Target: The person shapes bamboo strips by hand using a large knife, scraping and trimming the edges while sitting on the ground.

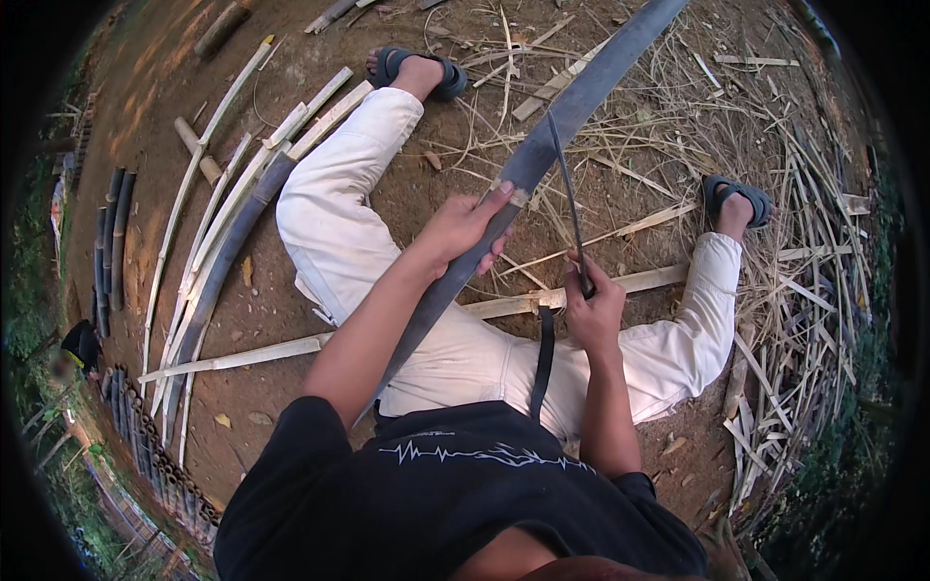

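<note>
On the dirt ground [407, 194], a seated person in white trousers [339, 232] and sandals is working a long dark bamboo slat [542, 145] with a knife [572, 208]. The left hand [463, 228] is gripping the slat at mid-length, fingers wrapped shut around it. The right hand [593, 312] is closing fully around the knife handle, the thin blade rising toward 12 o'clock and meeting the slat's edge just beyond the left hand. The slat is lying across the lap, its long axis running from 7 o'clock near the waist to 1 o'clock past the frame top. Judging by the pale strips [242, 184] laid at 10 o'clock and the shavings [794, 271] heaped at 3 o'clock, much stock is already split; this slat is seemingly only partly trimmed.
</note>
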A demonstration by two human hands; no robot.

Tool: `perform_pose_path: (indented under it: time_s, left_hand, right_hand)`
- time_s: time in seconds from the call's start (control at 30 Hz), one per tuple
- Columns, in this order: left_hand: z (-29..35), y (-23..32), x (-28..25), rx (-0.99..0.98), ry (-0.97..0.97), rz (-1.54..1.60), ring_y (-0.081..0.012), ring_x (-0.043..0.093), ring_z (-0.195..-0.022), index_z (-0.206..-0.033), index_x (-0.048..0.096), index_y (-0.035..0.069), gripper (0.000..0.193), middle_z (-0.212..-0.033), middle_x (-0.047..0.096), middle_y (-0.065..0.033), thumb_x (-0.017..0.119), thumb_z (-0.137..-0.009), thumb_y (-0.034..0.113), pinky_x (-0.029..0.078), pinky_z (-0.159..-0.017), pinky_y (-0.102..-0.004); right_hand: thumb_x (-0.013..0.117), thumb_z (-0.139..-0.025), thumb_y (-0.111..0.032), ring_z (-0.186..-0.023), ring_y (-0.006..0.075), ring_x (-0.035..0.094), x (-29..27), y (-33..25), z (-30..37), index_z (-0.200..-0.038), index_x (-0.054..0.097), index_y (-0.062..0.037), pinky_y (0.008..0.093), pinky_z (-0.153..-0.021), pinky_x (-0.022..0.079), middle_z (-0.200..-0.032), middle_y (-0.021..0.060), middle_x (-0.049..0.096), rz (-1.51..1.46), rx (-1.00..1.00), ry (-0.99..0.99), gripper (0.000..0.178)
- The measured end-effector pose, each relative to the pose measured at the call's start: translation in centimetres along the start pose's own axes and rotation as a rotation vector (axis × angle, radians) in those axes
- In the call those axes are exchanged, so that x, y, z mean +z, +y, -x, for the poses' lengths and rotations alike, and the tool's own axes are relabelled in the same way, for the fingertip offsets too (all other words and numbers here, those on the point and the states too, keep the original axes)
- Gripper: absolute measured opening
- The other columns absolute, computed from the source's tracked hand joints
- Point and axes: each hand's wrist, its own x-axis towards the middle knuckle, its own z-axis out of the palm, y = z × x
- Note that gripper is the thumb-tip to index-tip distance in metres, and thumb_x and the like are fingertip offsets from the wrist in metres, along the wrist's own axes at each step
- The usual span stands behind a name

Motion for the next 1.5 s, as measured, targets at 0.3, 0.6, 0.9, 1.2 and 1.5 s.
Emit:
perform_pose_path:
  time_s: [0.3, 0.6, 0.9, 1.2, 1.5]
  left_hand:
    - [2.0, -1.8, -2.6, 0.039, -0.218, 0.285, -0.0235, 0.068, -0.061, -0.11, 0.056, -0.002, 0.055, -0.079, 0.067, -0.0156, 0.042, -0.105, 0.051, 0.058, -0.059, -0.031]
    - [4.5, -5.2, -1.5, 0.133, 0.001, -0.019, -0.0106, 0.047, -0.045, -0.105, 0.054, 0.003, 0.038, -0.065, 0.054, -0.0026, 0.055, -0.103, 0.04, 0.042, -0.046, -0.0265]
    - [5.2, -5.8, -1.0, 0.185, 0.14, -0.141, -0.0086, 0.049, -0.046, -0.094, 0.057, 0.002, 0.044, -0.06, 0.053, -0.0014, 0.057, -0.101, 0.045, 0.043, -0.044, -0.0275]
    - [4.8, -5.3, -1.1, 0.178, 0.125, -0.109, -0.0091, 0.049, -0.045, -0.088, 0.054, 0.001, 0.034, -0.059, 0.054, -0.0023, 0.056, -0.103, 0.031, 0.042, -0.043, -0.0267]
    - [4.2, -6.1, -1.9, 0.142, 0.033, -0.022, -0.0074, 0.048, -0.045, -0.096, 0.055, 0.005, 0.034, -0.062, 0.053, -0.0014, 0.058, -0.102, 0.039, 0.041, -0.043, -0.0246]
  right_hand:
    - [0.069, -0.079, -0.01, -0.067, 0.0338, 0.068, -0.8, -1.0, 0.5, -0.121, 0.064, 0.0, 0.0415, -0.061, 0.052, -0.081, 0.0201, 0.069, 0.298, -0.276, -0.045, 0.043]
    - [0.071, -0.072, -0.012, -0.078, 0.0326, 0.07, -3.3, -5.7, -3.4, -0.124, 0.064, -0.0056, 0.0426, -0.07, 0.056, -0.086, 0.016, 0.071, 0.841, -0.513, -0.153, 0.053]
    - [0.074, -0.071, -0.012, -0.082, 0.0317, 0.07, -3.1, -6.2, -4.2, -0.129, 0.06, -0.0039, 0.0426, -0.073, 0.056, -0.091, 0.0145, 0.071, 0.872, -0.342, -0.103, 0.061]
    - [0.075, -0.069, -0.012, -0.079, 0.0306, 0.07, -2.4, -4.4, -3.1, -0.127, 0.06, -0.0037, 0.0417, -0.07, 0.056, -0.088, 0.0128, 0.07, 0.847, -0.56, -0.175, 0.06]
    - [0.071, -0.074, -0.012, -0.077, 0.0344, 0.069, -3.6, -4.1, -3.5, -0.129, 0.057, -0.0016, 0.0437, -0.069, 0.055, -0.089, 0.0162, 0.069, 0.856, -0.566, -0.165, 0.057]
